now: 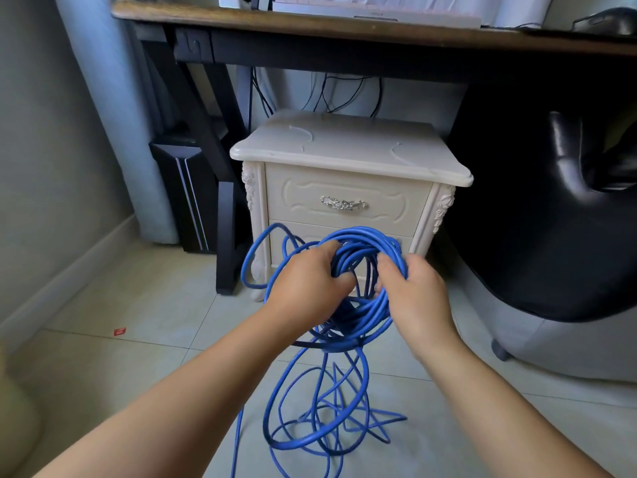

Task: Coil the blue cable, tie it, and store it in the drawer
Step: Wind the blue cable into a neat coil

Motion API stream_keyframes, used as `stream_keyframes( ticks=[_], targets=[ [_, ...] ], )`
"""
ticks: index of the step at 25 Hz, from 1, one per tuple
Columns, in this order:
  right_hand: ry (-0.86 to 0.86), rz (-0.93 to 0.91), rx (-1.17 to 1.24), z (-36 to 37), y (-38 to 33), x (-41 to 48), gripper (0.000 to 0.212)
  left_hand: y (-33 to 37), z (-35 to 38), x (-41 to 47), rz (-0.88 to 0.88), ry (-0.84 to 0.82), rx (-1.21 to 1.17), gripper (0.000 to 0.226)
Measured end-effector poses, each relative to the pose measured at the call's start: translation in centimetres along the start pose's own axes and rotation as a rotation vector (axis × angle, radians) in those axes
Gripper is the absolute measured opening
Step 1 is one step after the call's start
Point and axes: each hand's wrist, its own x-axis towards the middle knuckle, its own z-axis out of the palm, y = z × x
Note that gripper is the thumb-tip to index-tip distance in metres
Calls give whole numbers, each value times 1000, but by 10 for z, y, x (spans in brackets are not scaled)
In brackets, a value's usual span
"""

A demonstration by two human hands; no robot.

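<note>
A long blue cable (362, 243) is partly wound into a ring of several loops held up in front of me. My left hand (306, 284) grips the ring's left side with fingers curled round the strands. My right hand (410, 291) grips its right side. More cable (310, 439) hangs down from the ring and lies in loose tangled loops on the tiled floor below. Behind the ring stands a cream bedside cabinet (344, 150). Its top drawer (344, 188), with a silver handle (343, 203), is closed; a lower drawer is mostly hidden by the cable.
A dark wooden desk (344, 29) spans above the cabinet, its black leg (225, 236) just left of it. A black computer tower (182, 198) stands by the wall at left. A black chair (551, 219) fills the right. A small red scrap (120, 331) lies on the floor.
</note>
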Motion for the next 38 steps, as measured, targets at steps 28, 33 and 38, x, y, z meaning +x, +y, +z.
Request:
stream_keyframes(
  ticks=[28,33,38],
  targets=[
    [-157,292,-290,-42,58,44,58,-27,-68,12,-216,291,-1211,28],
    [-284,-128,324,-26,-20,1,54,-18,-47,12,-243,253,-1012,15],
    [-385,-187,106,-10,-17,-7,85,-13,-35,10,-230,161,-982,8]
  ],
)
